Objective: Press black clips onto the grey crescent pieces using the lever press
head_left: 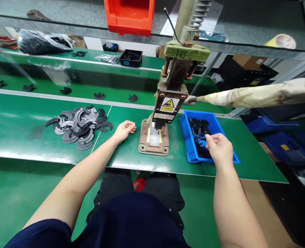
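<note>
Left of the hand press (159,113) lies a heap of grey crescent pieces (78,126). The left hand (123,131) rests loosely curled beside its base. Right of it, the right hand (219,148) pinches inside the blue bin (188,141); whatever it grips is hidden.

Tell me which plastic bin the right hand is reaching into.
The right hand reaches into the blue plastic bin of small black parts beside the press; the orange bin sits overhead, the black tray far back.
</note>
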`<state>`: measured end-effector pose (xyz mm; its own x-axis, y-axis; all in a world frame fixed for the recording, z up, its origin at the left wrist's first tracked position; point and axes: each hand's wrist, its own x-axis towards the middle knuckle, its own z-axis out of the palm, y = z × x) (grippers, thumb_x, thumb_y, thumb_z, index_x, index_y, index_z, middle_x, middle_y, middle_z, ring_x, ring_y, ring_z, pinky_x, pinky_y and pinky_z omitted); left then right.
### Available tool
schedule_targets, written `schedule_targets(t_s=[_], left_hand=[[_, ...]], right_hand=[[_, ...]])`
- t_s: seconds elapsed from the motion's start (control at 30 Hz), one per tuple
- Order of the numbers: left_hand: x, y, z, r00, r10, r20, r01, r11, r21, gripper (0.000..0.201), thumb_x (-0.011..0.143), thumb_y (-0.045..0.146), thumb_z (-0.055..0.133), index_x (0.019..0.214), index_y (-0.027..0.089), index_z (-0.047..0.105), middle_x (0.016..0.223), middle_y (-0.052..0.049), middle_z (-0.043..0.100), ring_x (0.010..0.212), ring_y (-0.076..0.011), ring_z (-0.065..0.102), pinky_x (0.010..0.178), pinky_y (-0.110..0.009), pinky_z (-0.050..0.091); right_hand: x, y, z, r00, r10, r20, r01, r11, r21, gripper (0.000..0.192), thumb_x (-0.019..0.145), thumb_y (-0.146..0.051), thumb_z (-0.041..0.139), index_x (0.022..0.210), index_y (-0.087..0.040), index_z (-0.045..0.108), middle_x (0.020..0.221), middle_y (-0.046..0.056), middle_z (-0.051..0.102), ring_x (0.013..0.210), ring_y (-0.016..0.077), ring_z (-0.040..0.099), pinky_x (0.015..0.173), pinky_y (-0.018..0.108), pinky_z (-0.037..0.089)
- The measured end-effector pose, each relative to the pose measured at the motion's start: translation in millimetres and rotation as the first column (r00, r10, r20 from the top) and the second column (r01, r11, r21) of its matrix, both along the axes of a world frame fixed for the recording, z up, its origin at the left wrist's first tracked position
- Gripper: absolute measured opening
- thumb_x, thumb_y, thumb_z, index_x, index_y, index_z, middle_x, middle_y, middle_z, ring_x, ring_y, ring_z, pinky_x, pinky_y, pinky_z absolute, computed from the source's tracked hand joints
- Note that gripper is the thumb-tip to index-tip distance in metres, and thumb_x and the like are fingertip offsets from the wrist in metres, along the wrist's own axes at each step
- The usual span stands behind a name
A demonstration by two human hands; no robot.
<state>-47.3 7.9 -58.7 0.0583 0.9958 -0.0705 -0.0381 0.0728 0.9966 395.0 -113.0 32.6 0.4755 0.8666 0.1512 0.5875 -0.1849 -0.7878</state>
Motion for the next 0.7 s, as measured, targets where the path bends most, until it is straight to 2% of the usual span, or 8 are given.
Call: schedule_targets(t_s=[0.1, 0.2, 0.3, 0.37, 0.43, 0.5, 0.57, 0.7], left_hand=[[12, -18, 14.9, 0.997, 0.049, -0.062, -0.045, 0.996, 0.076, 0.046, 0.083, 0.057, 0.084, 0.102, 0.017, 0.068, 0.091, -0.007, 0.075, 0.076, -0.0171, 0.068, 0.068, -0.03, 0.054], [30, -54, 39.2, 0.984, 0.055, -0.17, 0.001, 0.949, 0.314, 0.036, 0.092, 0.05, 0.078, 0.109, 0.02, 0.071, 0.095, -0.006, 0.073, 0.08, -0.017, 0.066, 0.074, -0.031, 0.055], [49, -91, 63.4, 0.958, -0.074, -0.278, 0.218, 0.817, 0.534, 0.026, 0.097, 0.039, 0.075, 0.118, 0.022, 0.073, 0.103, -0.007, 0.073, 0.083, -0.017, 0.066, 0.077, -0.032, 0.056], [57, -108, 74.4, 0.931, -0.161, -0.328, 0.341, 0.706, 0.621, 0.03, 0.097, 0.033, 0.076, 0.125, 0.024, 0.071, 0.107, -0.008, 0.072, 0.083, -0.0169, 0.067, 0.075, -0.033, 0.057], [61, -117, 80.7, 0.911, -0.205, -0.358, 0.403, 0.633, 0.661, 0.034, 0.097, 0.029, 0.076, 0.13, 0.025, 0.069, 0.107, -0.008, 0.072, 0.085, -0.0181, 0.068, 0.076, -0.034, 0.058], [61, -121, 83.8, 0.905, -0.213, -0.367, 0.417, 0.609, 0.675, 0.034, 0.098, 0.028, 0.076, 0.131, 0.026, 0.069, 0.104, -0.008, 0.073, 0.088, -0.0196, 0.069, 0.076, -0.035, 0.059], [59, -123, 85.3, 0.906, -0.213, -0.366, 0.416, 0.61, 0.675, 0.031, 0.098, 0.028, 0.075, 0.129, 0.027, 0.07, 0.102, -0.008, 0.074, 0.089, -0.0203, 0.07, 0.077, -0.036, 0.061], [54, -128, 87.5, 0.907, -0.229, -0.353, 0.417, 0.609, 0.675, 0.028, 0.099, 0.029, 0.074, 0.127, 0.027, 0.073, 0.102, -0.008, 0.076, 0.088, -0.0202, 0.072, 0.076, -0.035, 0.062]], right_hand=[[-26, -9, 7.0, 0.99, 0.002, -0.144, 0.015, 0.993, 0.114, 0.048, 0.084, -0.072, 0.071, 0.084, -0.025, 0.058, 0.066, 0.0, 0.065, 0.059, 0.0145, 0.058, 0.06, 0.032, 0.05], [-65, -19, 7.6, 0.942, 0.107, -0.319, -0.057, 0.985, 0.161, 0.043, 0.085, -0.066, 0.073, 0.088, -0.025, 0.06, 0.067, -0.001, 0.066, 0.057, 0.0124, 0.059, 0.057, 0.028, 0.05], [-109, -29, 4.4, 0.844, 0.245, -0.477, -0.189, 0.968, 0.162, 0.044, 0.086, -0.065, 0.074, 0.091, -0.023, 0.063, 0.065, -0.002, 0.068, 0.053, 0.0106, 0.059, 0.053, 0.025, 0.049], [-135, -35, 2.2, 0.767, 0.315, -0.558, -0.268, 0.949, 0.167, 0.046, 0.085, -0.067, 0.074, 0.09, -0.023, 0.062, 0.063, -0.002, 0.068, 0.051, 0.0105, 0.059, 0.051, 0.024, 0.048], [-156, -39, -0.2, 0.695, 0.364, -0.62, -0.329, 0.928, 0.176, 0.047, 0.085, -0.068, 0.075, 0.088, -0.023, 0.061, 0.06, -0.002, 0.067, 0.049, 0.0104, 0.058, 0.049, 0.024, 0.047], [-170, -41, -3.6, 0.633, 0.397, -0.664, -0.374, 0.908, 0.186, 0.046, 0.086, -0.067, 0.075, 0.087, -0.023, 0.06, 0.059, -0.003, 0.066, 0.047, 0.0102, 0.056, 0.047, 0.024, 0.046], [-180, -42, -8.3, 0.589, 0.418, -0.692, -0.405, 0.893, 0.195, 0.046, 0.086, -0.067, 0.074, 0.087, -0.024, 0.06, 0.058, -0.003, 0.066, 0.047, 0.0102, 0.056, 0.047, 0.024, 0.045], [-188, -41, -18.1, 0.557, 0.442, -0.704, -0.44, 0.875, 0.202, 0.044, 0.088, -0.067, 0.072, 0.088, -0.024, 0.06, 0.059, -0.004, 0.066, 0.049, 0.0104, 0.056, 0.049, 0.024, 0.047]])
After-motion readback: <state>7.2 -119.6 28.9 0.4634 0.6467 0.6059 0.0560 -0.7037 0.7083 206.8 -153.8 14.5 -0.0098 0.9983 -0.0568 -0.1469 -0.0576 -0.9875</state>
